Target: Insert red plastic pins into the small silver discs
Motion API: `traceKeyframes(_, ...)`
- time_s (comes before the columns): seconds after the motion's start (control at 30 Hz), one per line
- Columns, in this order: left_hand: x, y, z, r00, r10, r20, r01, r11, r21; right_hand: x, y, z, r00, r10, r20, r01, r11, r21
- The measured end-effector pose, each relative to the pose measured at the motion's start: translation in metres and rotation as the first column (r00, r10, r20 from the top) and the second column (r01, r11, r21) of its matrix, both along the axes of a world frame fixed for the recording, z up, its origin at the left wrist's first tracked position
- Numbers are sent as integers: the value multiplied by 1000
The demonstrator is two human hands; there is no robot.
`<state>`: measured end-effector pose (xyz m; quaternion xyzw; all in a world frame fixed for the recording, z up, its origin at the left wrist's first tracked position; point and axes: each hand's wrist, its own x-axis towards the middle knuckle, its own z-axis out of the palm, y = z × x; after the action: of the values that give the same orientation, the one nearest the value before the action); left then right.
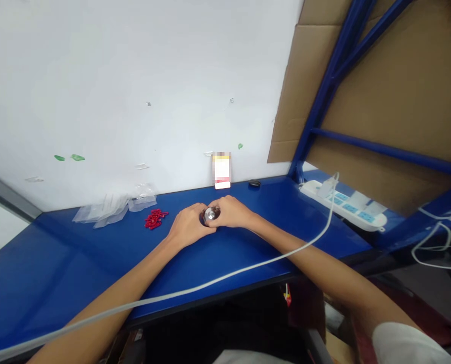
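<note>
Clockwise from the left, on a glossy blue tabletop [229,258]: overlapping clear plastic bags [109,210], lying against a white wall panel [187,76]; a loose heap of small red pieces [156,219], just beside them; an upright card, white with yellow and red bands [221,172], set against the panel; a small black oval object [254,183]; a long white power strip with blue sockets [337,202], near the blue metal frame [321,108] backed by brown cardboard [384,106]. One thin white cable [198,288] ran from the strip across the view, passing in front of both forearms, clear of the hands.

Left hand [190,222]: fingers curled, nearly closed, gripping the left side of a small round silver-coloured metal piece [210,215]. Right hand [233,211]: likewise curled, thumb and fingers gripping the right side. The metal piece lay between both hands, partly covered by the fingers, its shiny round face showing upward.
</note>
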<state>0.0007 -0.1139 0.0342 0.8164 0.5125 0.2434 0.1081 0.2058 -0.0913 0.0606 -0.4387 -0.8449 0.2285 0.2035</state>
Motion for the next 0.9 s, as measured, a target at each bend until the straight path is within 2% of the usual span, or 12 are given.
traceKeyframes(0.3, 2, 1, -7, 999, 20, 40, -21, 999, 30, 3, -1, 3, 999, 41, 2, -41, 999, -3)
traceKeyframes(0.5, 1, 6, -16, 984, -4, 176, -5, 999, 52, -2, -6, 4, 998, -66, 0, 66, 998, 15)
traceKeyframes(0.67, 1, 7, -15, 943, 19, 333, -12, 1000, -23, -3, -2, -3, 991, -86, -100, 90, 995, 37)
traceKeyframes(0.77, 0, 6, -12, 903, 53, 427, -12, 995, -97, 6, 5, -5, 986, 3, -169, 4, 999, 44)
traceKeyframes(0.83, -3, 6, -10, 888, 61, 456, -10, 993, -114, 16, 10, -5, 968, 152, -201, -132, 985, 107)
traceKeyframes(0.9, -8, 8, -8, 892, 55, 449, -10, 995, -101, 26, 13, -3, 932, 315, -180, -274, 937, 219)
